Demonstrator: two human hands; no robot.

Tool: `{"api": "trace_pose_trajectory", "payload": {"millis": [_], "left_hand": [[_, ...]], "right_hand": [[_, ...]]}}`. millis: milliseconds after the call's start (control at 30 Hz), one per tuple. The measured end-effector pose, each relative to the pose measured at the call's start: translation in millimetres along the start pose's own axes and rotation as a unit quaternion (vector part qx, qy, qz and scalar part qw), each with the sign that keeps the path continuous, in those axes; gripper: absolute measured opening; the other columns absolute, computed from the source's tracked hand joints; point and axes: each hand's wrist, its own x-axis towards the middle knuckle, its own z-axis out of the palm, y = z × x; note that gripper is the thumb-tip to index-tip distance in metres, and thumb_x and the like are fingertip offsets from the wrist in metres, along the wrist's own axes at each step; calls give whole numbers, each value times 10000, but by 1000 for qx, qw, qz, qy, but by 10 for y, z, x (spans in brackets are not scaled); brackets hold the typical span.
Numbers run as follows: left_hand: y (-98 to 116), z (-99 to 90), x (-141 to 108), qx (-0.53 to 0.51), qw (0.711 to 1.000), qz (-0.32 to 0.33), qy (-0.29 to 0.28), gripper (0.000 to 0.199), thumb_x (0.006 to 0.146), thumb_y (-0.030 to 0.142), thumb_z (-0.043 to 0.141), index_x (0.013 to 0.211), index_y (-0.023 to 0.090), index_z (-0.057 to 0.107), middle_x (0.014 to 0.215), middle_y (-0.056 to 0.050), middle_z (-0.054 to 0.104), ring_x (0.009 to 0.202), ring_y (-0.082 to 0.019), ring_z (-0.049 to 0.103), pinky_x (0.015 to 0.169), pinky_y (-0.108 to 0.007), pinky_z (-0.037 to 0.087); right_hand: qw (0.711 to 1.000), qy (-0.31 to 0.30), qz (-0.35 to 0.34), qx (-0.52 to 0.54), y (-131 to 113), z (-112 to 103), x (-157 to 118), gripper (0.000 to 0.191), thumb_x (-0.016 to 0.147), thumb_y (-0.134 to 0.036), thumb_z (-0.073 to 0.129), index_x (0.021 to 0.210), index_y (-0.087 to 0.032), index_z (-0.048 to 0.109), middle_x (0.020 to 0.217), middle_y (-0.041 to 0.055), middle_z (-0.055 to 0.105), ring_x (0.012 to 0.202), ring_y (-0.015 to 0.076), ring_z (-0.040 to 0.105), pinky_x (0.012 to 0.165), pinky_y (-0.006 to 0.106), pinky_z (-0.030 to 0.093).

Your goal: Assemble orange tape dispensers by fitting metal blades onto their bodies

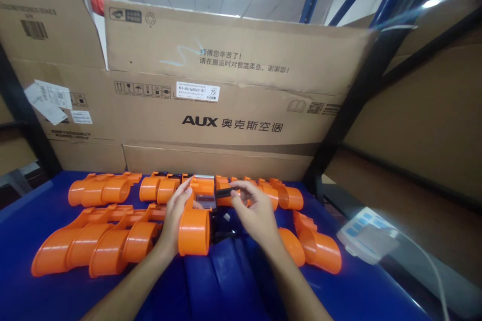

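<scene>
My left hand [176, 210] is closed around an orange plastic part [194, 230], which has a round cup-like ring at the bottom and a narrower bracket on top. Between thumb and fingers, my right hand [253, 208] pinches a slim black piece [224, 192] whose exact kind I cannot make out. Its left end points at the upper bracket of the orange part; whether the two touch is unclear. Behind the held part is a grey-silver box-like object [207, 201], mostly hidden. Some small dark items lie on the blue surface below my hands, too blurred to name.
More orange parts stand in rows: a front left row [107, 251], a back left group [100, 190], a back right group [289, 196] and a front right pair [320, 251]. A cardboard panel [158, 125] rises behind the blue table [22, 220]. A white device with a cable [371, 235] sits at right.
</scene>
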Motion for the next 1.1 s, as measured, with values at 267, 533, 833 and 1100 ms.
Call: {"api": "trace_pose_trajectory", "payload": {"millis": [267, 533, 833, 1100], "left_hand": [[-52, 44, -13, 31, 998, -12, -60, 765, 802, 495, 780, 1452, 174, 535, 759, -30, 706, 615, -174, 673, 613, -261, 501], [-101, 58, 4, 65, 993, 38, -90, 615, 811, 374, 788, 1379, 245, 593, 1074, -62, 699, 691, -169, 705, 686, -301, 552], [-121, 56, 9, 64, 992, 25, -108, 663, 771, 340, 818, 1383, 265, 574, 1163, -81, 684, 670, -163, 695, 666, -314, 568], [-66, 35, 18, 3, 998, -7, -57, 650, 723, 321, 814, 1330, 228, 600, 966, -38, 703, 623, -138, 654, 629, -279, 533]], "right_hand": [[997, 67, -36, 11, -56, -30, -15, 220, 929, -343, 646, 1094, -234, 741, 889, 47, 704, 817, 218, 624, 810, 375, 519], [994, 10, -104, -15, -43, 95, -35, 175, 953, -284, 622, 1081, -266, 739, 1142, 82, 727, 1103, 271, 648, 1014, 458, 487], [999, 0, -51, 2, -21, 144, -84, 153, 942, -311, 639, 1058, -242, 709, 960, 58, 746, 850, 234, 669, 828, 387, 541], [999, -23, -34, 33, 21, 36, -7, 193, 978, -330, 575, 1052, -218, 713, 1004, 67, 768, 896, 231, 695, 829, 370, 549]]}}
